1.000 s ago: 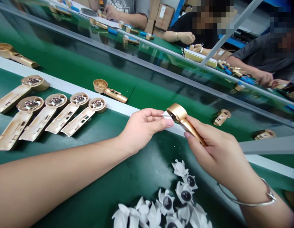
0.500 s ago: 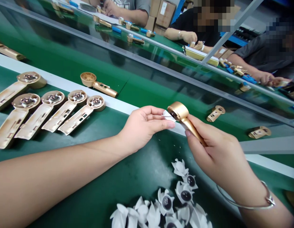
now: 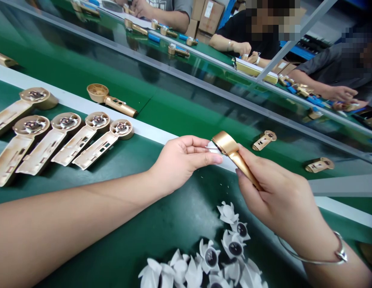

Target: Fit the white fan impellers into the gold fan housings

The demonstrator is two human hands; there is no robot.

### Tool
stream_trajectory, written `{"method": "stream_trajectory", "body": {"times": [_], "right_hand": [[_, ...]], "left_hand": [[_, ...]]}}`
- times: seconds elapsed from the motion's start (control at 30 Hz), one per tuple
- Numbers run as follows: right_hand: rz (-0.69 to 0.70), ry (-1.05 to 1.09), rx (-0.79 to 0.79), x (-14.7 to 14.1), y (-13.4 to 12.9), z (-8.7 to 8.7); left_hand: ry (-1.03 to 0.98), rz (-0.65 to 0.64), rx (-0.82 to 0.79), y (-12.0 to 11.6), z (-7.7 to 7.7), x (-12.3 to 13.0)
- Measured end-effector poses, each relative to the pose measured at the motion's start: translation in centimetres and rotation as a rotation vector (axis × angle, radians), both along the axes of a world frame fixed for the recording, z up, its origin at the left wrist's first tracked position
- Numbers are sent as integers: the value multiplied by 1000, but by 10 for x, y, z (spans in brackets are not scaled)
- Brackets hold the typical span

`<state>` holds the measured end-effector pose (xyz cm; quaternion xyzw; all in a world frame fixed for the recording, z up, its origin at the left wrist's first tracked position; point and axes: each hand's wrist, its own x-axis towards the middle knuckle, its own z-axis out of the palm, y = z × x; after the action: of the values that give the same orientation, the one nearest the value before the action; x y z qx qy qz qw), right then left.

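My right hand [image 3: 274, 192] grips a gold hair-dryer housing [image 3: 232, 152] by its handle, with the round head toward my left hand. My left hand [image 3: 182, 162] pinches a small white piece [image 3: 212, 147] at the mouth of that head, and the fingers partly hide it. Below my hands lies a heap of white fan-like parts with dark centres [image 3: 218, 250]. Several gold housing halves with fitted fans [image 3: 92, 138] lie in a row left of my left hand.
A green conveyor belt [image 3: 179, 108] runs behind a white rail [image 3: 137, 130], carrying a gold housing [image 3: 112, 100] and small gold parts [image 3: 264, 140]. Beyond a long metal rail, several co-workers sit at a second belt, with cardboard boxes [image 3: 211, 16] behind them.
The gold parts on the belt have shifted left. The housing in my right hand has tilted slightly, and my hands stay close together at the white piece.
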<state>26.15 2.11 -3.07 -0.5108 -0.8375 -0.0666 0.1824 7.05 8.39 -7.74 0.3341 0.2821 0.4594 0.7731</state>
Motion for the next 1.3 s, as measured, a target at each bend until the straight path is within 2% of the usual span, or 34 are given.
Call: {"method": "stream_trajectory", "body": {"times": [0.13,0.23,0.3,0.37,0.4,0.47,0.57,0.6,0.67,0.77,0.87,0.97,1.07,1.17,1.3], "right_hand": [[36,18,-7,-1,-2,-2],[35,106,-100,-2,-3,0],[-10,142,-135,0,2,1],[-120,98,-107,4,17,0],[-192,52,-88,6,28,-1],[-298,-62,-111,8,55,-6],[-297,-172,-223,7,95,-14],[-278,-187,-251,7,104,-14],[-270,-191,-260,13,109,-11],[-278,-134,-191,37,79,1],[-334,-48,-206,74,17,9],[-428,22,-296,103,-51,3],[-446,85,-342,109,-99,-12],[-404,123,-298,102,-116,-24],[-363,78,-310,97,-110,-24]], "left_hand": [[26,-22,37,1,-2,-2],[68,-46,54,4,-3,-2],[143,-48,88,4,-2,-1],[289,-17,175,0,-1,1],[381,-10,275,-2,0,1],[530,-75,629,-9,2,-1],[612,-343,1239,-16,4,-4],[622,-425,1354,-17,4,-6],[659,-515,1430,-18,4,-7],[683,-541,1383,-17,3,-8],[734,-557,1330,-17,6,-8],[844,-576,1287,-19,11,-7],[927,-606,1273,-20,14,-4],[1004,-617,1289,-21,15,-1],[1089,-612,1317,-21,13,2]]}}
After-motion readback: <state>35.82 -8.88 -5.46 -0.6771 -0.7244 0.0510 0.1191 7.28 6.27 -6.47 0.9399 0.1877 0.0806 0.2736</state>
